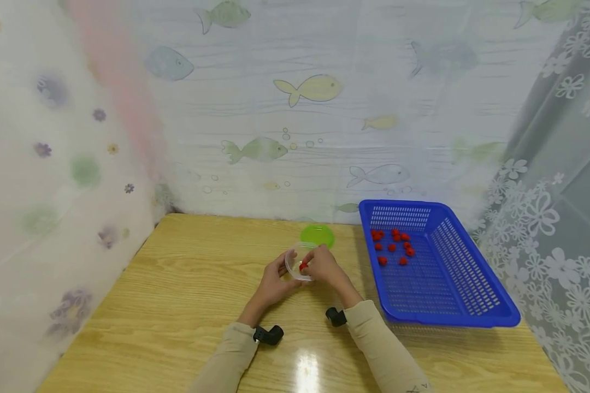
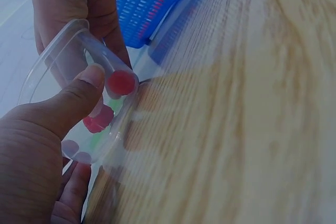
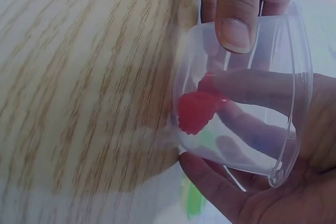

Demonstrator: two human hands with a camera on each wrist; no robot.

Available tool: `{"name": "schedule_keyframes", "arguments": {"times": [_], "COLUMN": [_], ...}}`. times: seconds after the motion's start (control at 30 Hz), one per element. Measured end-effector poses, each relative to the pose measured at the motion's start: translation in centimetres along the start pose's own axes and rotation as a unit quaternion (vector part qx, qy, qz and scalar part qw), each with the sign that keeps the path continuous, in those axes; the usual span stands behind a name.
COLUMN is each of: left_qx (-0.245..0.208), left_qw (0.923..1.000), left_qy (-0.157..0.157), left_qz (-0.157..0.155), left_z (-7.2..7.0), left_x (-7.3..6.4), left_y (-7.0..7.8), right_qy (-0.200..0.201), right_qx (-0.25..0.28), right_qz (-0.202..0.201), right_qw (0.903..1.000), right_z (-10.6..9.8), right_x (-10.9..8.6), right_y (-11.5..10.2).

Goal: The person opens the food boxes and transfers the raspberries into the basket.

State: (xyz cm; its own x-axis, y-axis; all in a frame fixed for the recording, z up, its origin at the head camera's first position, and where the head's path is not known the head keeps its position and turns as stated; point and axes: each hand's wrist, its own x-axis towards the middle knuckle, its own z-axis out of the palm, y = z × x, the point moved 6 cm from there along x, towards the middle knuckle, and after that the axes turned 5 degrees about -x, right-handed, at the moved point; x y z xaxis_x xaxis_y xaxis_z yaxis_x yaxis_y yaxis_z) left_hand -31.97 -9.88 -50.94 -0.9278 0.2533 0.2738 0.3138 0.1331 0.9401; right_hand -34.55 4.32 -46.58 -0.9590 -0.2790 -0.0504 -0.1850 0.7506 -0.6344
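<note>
My left hand [image 1: 274,284] grips a clear plastic tub [image 3: 247,156] from the side, its thumb lying along the near wall. The tub is tilted toward my right hand [image 1: 323,266], whose fingers reach in past the rim. Through the clear wall, those fingertips appear to pinch a red raspberry [image 3: 208,83]. A second raspberry [image 3: 195,113] is in the tub beside it, against the bottom. Just behind the tub lies a round green lid [image 1: 317,234] on the table.
On the right stands a blue slotted basket [image 1: 452,297] with several raspberries [image 1: 391,247] scattered in its left and back part. The wooden table [image 1: 177,284] ends at a fish-patterned curtain [image 1: 255,180]. Dark wrist cameras [image 1: 269,335] are strapped to both wrists.
</note>
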Motion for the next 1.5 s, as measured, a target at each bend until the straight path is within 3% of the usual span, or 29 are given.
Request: {"name": "schedule_keyframes", "arguments": {"times": [0.3, 0.43, 0.57, 0.7, 0.83, 0.93, 1.17, 1.5], "left_qx": [-0.009, 0.005, -0.003, -0.015, -0.008, 0.001, 0.013, 0.013], "left_qw": [1.0000, 1.0000, 0.9998, 0.9998, 0.9999, 0.9999, 0.9998, 0.9998], "left_qy": [0.000, -0.003, -0.014, -0.013, -0.005, -0.009, 0.009, 0.007], "left_qz": [0.004, -0.006, -0.012, -0.008, -0.012, -0.011, -0.015, -0.014], "left_z": [0.3, 0.4, 0.4, 0.4, 0.4, 0.4, 0.3, 0.2], "left_x": [0.1, -0.1, -0.6, -1.0, -1.0, -0.9, -0.3, -0.2], "left_y": [0.2, 0.8, 2.4, 3.4, 3.6, 3.6, 0.1, -0.2], "right_qy": [0.004, 0.012, 0.001, -0.022, -0.024, -0.007, 0.036, 0.153], "right_qx": [0.011, 0.026, 0.082, 0.149, 0.160, 0.154, 0.183, 0.222], "right_qz": [0.007, -0.013, -0.032, -0.023, -0.022, -0.025, -0.008, -0.048], "right_qw": [0.9999, 0.9995, 0.9961, 0.9884, 0.9865, 0.9878, 0.9825, 0.9617], "right_z": [-0.1, 0.0, 0.3, 0.5, 0.4, 0.1, -0.6, -2.5], "right_x": [-0.1, -0.1, 0.0, -0.3, -0.3, -0.4, -0.8, -1.6], "right_y": [0.2, 0.3, 0.8, 1.5, 1.8, 1.7, 1.6, 0.9]}}
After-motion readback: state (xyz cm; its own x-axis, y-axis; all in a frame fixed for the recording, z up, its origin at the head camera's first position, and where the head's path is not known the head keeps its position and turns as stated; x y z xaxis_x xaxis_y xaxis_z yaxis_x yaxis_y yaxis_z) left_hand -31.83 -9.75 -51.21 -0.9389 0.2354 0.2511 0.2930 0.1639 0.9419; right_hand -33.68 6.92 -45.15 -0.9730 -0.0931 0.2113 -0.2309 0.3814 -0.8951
